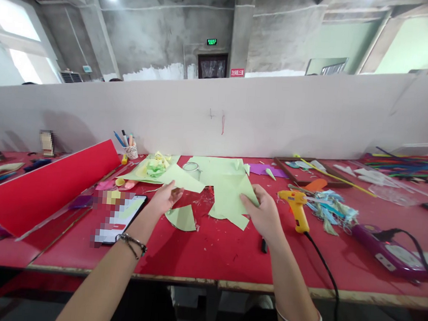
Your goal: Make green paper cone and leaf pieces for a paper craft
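My left hand (165,198) pinches the corner of a pale green paper sheet (177,176) that lies over the red table (199,253). My right hand (264,214) grips the edge of another pale green cut sheet (229,194) near the table's middle. A small fan-shaped green paper piece (182,218) rests flat between my two hands. A yellow glue gun (297,209) stands just right of my right hand, its black cord trailing over the front edge.
A red board (45,187) leans at the left beside a phone (120,217). A pen cup (131,149) and a tape roll (191,167) sit at the back. At the right are paper scraps (329,204), a purple power strip (385,248), a wooden frame (305,170) and coloured sticks (406,163).
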Tool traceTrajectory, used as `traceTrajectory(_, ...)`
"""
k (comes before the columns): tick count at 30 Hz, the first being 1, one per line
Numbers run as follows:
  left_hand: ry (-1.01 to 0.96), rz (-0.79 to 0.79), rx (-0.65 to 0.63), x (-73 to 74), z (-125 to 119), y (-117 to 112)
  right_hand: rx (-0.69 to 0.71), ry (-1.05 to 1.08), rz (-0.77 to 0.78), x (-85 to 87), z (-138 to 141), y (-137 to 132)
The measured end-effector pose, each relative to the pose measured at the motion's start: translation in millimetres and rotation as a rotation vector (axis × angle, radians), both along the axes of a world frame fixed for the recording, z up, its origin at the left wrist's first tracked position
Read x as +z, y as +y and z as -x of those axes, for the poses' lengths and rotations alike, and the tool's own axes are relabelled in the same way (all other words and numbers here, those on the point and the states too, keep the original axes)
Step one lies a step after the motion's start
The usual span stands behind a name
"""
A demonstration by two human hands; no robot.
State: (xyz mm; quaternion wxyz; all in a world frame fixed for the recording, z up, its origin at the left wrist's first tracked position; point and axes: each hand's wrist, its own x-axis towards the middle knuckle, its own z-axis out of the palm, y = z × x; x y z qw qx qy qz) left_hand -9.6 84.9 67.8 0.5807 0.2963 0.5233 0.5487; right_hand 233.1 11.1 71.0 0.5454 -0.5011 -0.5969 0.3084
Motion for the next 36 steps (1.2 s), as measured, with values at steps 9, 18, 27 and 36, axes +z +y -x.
traceTrajectory(9, 0.055, -0.076, -0.339, 6.9, -47.3, -51.1, 0.105, 0.220, -0.011, -8.4, 20.7, 3.3)
traceTrajectory(18, 0.696, -0.466, -0.377, 2.0, -57.6, -59.3, 0.137, -0.178, -0.108, -6.1, 2.0, 1.5)
traceTrajectory(27, 0.677, -0.404, -0.569, 4.1, -34.4, -55.1, 0.224, -0.491, -0.228, -0.3, -13.6, -3.3)
traceTrajectory(36, 0.445, -0.568, -0.590, 5.4, -32.9, -70.9, 0.055, -0.020, -0.125, -3.7, 0.6, 1.1)
